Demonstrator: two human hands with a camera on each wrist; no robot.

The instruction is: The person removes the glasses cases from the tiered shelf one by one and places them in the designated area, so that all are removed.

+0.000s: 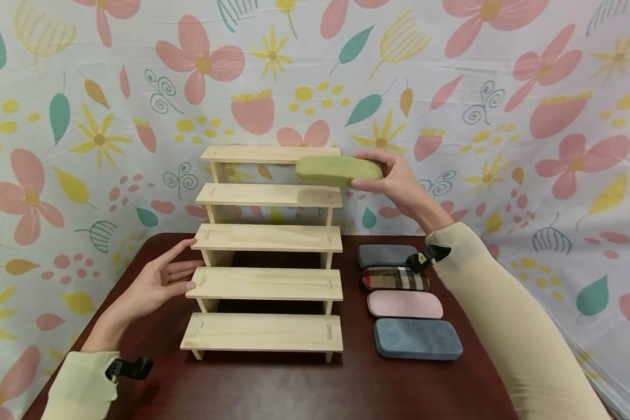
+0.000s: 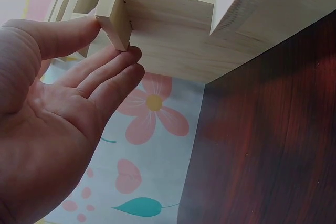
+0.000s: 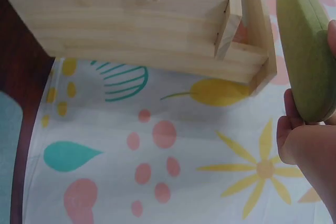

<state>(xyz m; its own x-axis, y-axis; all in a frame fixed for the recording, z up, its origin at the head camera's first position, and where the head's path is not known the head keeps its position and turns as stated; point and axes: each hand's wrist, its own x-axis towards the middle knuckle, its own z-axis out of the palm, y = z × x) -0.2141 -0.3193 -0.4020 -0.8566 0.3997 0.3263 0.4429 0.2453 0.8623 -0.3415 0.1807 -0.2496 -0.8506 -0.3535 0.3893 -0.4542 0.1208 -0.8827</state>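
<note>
A tiered wooden display shelf (image 1: 262, 237) stands on the dark table, in the middle of the head view. My left hand (image 1: 154, 284) is at its left side, thumb and fingertips pinching a board's end from two sides in the left wrist view. My right hand (image 1: 391, 175) grips the right end of a green glasses case (image 1: 336, 169). The case is held level in the air, overlapping the right part of the top tiers in the head view. In the right wrist view it is beside the shelf's upper end.
Right of the shelf, more glasses cases lie in a column: dark grey-blue (image 1: 385, 255), plaid (image 1: 396, 279), pink (image 1: 405, 304) and blue (image 1: 417, 339). A flower-print cloth (image 1: 304, 70) hangs behind the table (image 1: 252, 388). My right forearm (image 1: 499, 297) passes beside the cases.
</note>
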